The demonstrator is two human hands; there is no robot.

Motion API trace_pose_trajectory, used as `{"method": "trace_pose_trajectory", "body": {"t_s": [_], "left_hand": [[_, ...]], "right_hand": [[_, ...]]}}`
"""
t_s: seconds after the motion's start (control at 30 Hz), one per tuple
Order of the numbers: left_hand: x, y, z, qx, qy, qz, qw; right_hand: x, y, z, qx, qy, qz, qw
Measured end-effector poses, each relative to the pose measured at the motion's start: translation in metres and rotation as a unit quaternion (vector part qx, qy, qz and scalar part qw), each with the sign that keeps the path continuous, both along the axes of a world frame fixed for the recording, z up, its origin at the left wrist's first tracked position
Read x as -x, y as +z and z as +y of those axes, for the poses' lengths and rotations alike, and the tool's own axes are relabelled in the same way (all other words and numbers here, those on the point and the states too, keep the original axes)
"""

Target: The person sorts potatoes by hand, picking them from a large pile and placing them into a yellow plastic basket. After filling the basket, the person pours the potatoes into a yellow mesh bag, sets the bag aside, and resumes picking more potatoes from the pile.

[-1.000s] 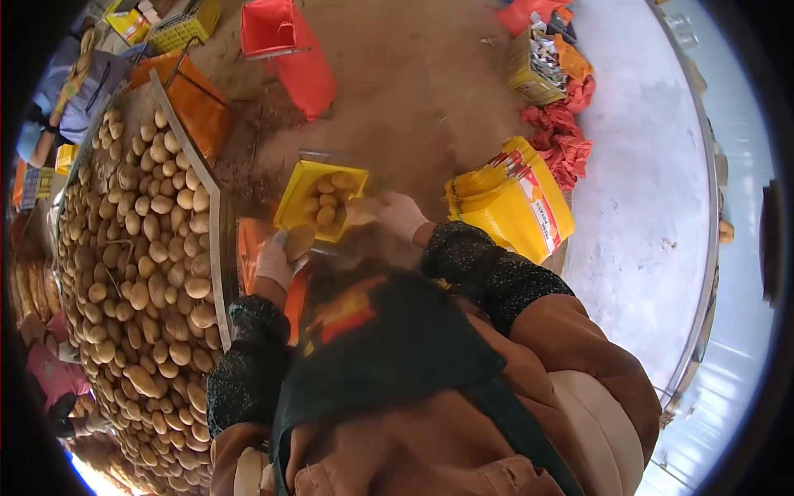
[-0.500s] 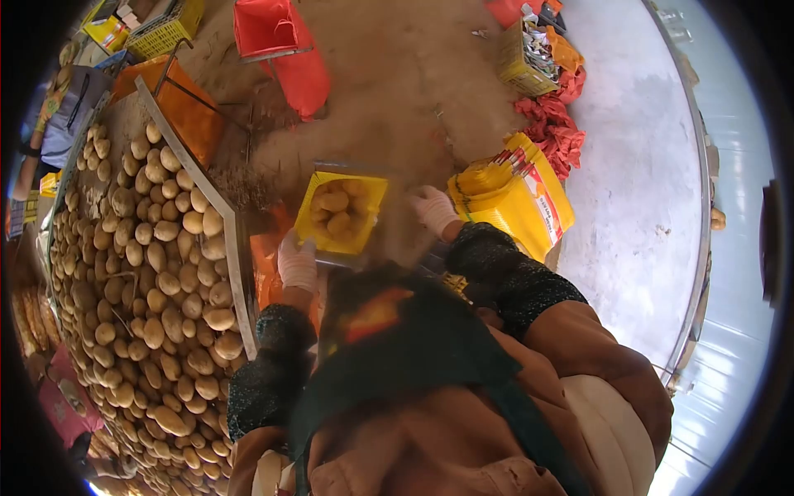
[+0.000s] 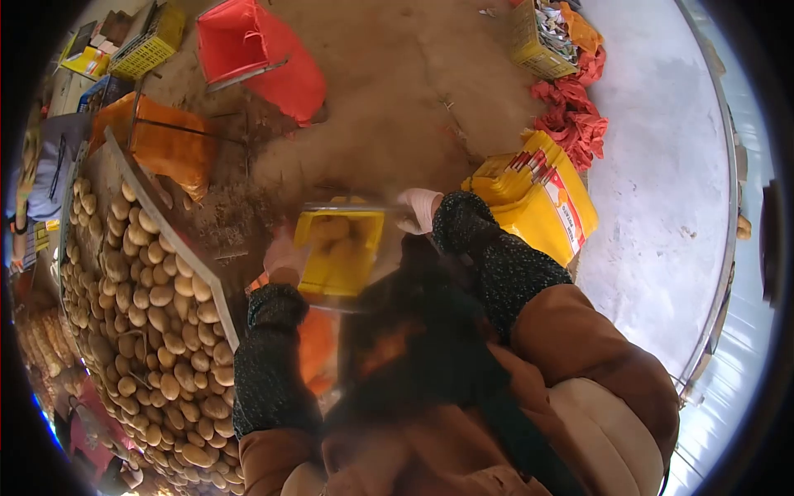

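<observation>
A yellow open-topped bag (image 3: 341,279) with potatoes (image 3: 332,233) inside stands in front of me, its mouth at a metal-edged frame (image 3: 351,206). My left hand (image 3: 286,255), in a pale glove, is at the bag's left side; its fingers are smeared by motion. At the upper right corner of the frame is my gloved right hand (image 3: 420,212), fingers curled in. What they hold, if anything, is hidden. Close beyond my right forearm lies a stack of folded yellow bags (image 3: 529,194) with printed red and white panels.
A large potato heap (image 3: 157,331) fills the left, behind a metal-edged board (image 3: 178,244). Orange (image 3: 169,145) and red (image 3: 285,70) bags stand ahead. At the upper right are a yellow crate (image 3: 542,41) and crumpled red bags (image 3: 571,116). Another person's sleeve (image 3: 59,157) shows far left.
My view has shifted. The yellow bag sits slightly lower and shows more of its near wall. My right hand has come in from apart to the frame's corner.
</observation>
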State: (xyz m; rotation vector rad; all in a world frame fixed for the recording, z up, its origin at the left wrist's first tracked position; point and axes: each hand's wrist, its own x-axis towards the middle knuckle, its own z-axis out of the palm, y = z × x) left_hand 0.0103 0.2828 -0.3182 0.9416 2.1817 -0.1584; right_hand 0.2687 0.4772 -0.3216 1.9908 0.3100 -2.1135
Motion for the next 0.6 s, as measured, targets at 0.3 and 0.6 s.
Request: {"method": "trace_pose_trajectory", "body": {"t_s": [0.3,0.6], "left_hand": [[0.013,-0.053,-0.004,0.011,-0.031,-0.068,0.997],[0.033,-0.089,-0.051,0.010,-0.044,-0.118,0.992]], "right_hand": [[-0.029,-0.059,-0.012,-0.531,0.468,0.071,0.703],[-0.020,0.058,0.035,-0.795,0.273,-0.088,0.535]]}}
